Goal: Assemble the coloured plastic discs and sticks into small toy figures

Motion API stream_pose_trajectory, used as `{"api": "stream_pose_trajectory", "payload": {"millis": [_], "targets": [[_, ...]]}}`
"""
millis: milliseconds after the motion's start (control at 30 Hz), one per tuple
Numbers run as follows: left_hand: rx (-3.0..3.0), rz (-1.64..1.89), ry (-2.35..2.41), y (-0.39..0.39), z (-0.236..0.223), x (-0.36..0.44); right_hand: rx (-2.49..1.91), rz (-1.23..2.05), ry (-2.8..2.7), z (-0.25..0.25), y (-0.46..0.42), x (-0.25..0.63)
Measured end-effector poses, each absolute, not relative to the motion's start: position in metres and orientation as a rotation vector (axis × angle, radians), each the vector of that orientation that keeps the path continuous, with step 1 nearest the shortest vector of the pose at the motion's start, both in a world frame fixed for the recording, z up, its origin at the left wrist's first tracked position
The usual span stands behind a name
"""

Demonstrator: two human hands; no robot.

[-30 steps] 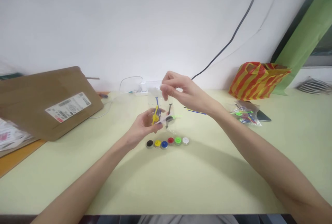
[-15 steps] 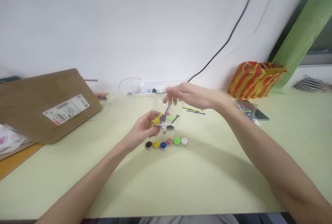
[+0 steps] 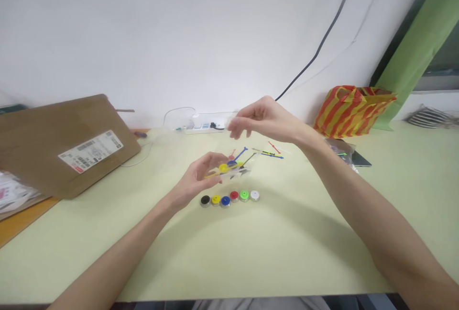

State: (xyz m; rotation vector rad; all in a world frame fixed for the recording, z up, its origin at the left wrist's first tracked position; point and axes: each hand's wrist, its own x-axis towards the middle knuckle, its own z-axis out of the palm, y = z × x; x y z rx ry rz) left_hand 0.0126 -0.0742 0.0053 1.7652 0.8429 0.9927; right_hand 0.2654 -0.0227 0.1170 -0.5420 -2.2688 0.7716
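My left hand (image 3: 197, 179) holds a clear plastic bag (image 3: 236, 170), which lies nearly flat across its fingers. Inside or against the bag I see a yellow round piece (image 3: 224, 168) and thin blue, yellow and black sticks, though the plastic blurs them. My right hand (image 3: 260, 119) hangs above and to the right of the bag, fingers apart, touching nothing. Just below my left hand, a row of several small round discs (image 3: 229, 198) in black, yellow, blue, red, green and white sits on the pale green table (image 3: 287, 252).
Thin coloured sticks (image 3: 270, 153) lie on the table behind the bag. Farther right are a small bag of sticks (image 3: 339, 149) and a dark flat device (image 3: 361, 160). A cardboard mailer (image 3: 64, 147), a power strip (image 3: 204, 123) and a red-and-yellow striped bag (image 3: 353, 112) stand around the table's back.
My right hand has let go of the bag's top and moved up and right. The bag has tipped from hanging to nearly flat in my left hand. More sticks now show on the table.
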Motion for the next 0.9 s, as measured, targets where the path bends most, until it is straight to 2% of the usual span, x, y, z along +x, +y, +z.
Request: {"api": "stream_pose_trajectory", "payload": {"millis": [267, 467, 900], "targets": [[1.699, 0.907, 0.826, -0.077, 0.006, 0.018, -0.363, 0.941, -2.291, 0.117, -0.027, 0.257], [1.671, 0.888, 0.901, -0.075, 0.007, 0.019, -0.386, 0.833, -2.301, 0.116, -0.029, 0.256], [1.348, 0.816, 0.455, -0.075, 0.017, 0.001, -0.466, 0.666, -2.321, 0.112, -0.025, 0.255]]}}
